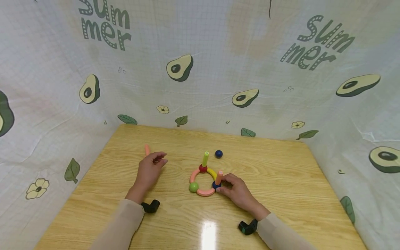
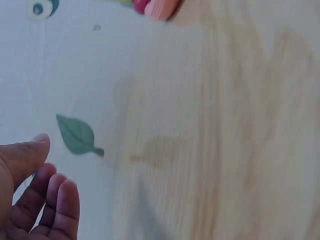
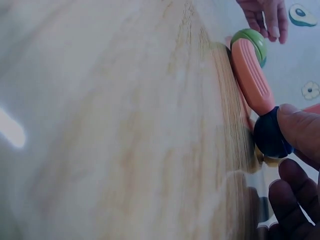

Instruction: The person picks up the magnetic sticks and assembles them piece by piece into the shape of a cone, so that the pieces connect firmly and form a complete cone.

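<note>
A ring of curved rods and balls lies on the wooden table. Its red ball (image 1: 203, 168) bears an upright lime-green stick (image 1: 205, 159), and its blue ball (image 1: 216, 185) an upright orange stick (image 1: 219, 177). Between the blue ball and the green ball (image 1: 193, 187) runs a curved pink rod (image 3: 251, 77). My right hand (image 1: 239, 193) pinches the blue ball, thumb against its near side. Left of the ring, my left hand (image 1: 150, 171) is raised with loosely bent fingers, holding nothing. Just beyond it lies an orange stick (image 1: 147, 150), partly hidden by the hand.
A loose dark blue ball (image 1: 218, 153) sits behind the ring. White cloth (image 1: 206, 69) printed with avocados and leaves hangs around the back and sides of the table (image 1: 275, 180). A black wrist device (image 1: 151, 206) is on the left wrist, another (image 1: 248, 227) on the right.
</note>
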`<action>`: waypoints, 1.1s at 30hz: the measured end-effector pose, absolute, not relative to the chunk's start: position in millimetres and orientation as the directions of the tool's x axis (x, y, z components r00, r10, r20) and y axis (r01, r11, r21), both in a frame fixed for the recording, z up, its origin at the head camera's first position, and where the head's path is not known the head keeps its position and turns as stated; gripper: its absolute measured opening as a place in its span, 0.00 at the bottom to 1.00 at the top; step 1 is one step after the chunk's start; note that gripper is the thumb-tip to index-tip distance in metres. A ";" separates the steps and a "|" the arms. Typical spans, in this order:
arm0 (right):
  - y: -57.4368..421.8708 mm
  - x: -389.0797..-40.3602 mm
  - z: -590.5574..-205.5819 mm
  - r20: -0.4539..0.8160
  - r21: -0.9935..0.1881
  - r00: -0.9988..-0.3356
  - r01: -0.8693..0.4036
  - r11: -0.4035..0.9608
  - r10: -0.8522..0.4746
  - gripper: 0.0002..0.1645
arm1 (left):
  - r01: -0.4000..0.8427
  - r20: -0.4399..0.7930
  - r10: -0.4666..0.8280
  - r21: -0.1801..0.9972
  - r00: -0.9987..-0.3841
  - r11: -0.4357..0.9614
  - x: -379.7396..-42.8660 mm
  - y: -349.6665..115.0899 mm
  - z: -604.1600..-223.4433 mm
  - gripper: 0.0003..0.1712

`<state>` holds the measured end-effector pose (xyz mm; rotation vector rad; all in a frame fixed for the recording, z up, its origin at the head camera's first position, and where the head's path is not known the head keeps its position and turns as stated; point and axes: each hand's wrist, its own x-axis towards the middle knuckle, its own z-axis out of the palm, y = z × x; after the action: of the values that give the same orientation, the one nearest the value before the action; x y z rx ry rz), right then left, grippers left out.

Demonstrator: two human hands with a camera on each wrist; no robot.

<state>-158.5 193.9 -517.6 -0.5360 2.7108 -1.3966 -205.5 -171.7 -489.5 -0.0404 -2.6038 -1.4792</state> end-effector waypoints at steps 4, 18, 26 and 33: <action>194.0 -158.0 -517.8 0.116 -0.793 -0.939 -0.283 0.539 -0.322 0.15 | 0.071 0.147 -0.114 0.863 -0.983 0.501 -215.2 -191.8 -488.6 0.19; 191.9 -159.9 -519.4 0.101 -0.793 -0.941 -0.271 0.546 -0.322 0.15 | -0.041 0.081 -0.248 0.891 -0.965 0.453 -244.3 -232.8 -504.5 0.22; 193.1 -159.4 -520.3 0.101 -0.794 -0.939 -0.274 0.542 -0.327 0.15 | -0.064 0.042 -0.204 0.872 -0.978 0.485 -250.4 -236.6 -513.5 0.25; 195.1 -160.0 -521.4 0.110 -0.792 -0.941 -0.278 0.544 -0.320 0.16 | -0.060 0.024 -0.150 0.846 -0.988 0.530 -254.8 -236.6 -518.1 0.24</action>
<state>-160.0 195.1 -521.4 -0.5267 2.7181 -1.3808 -254.8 -236.6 -518.1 0.1826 -2.6653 -1.4673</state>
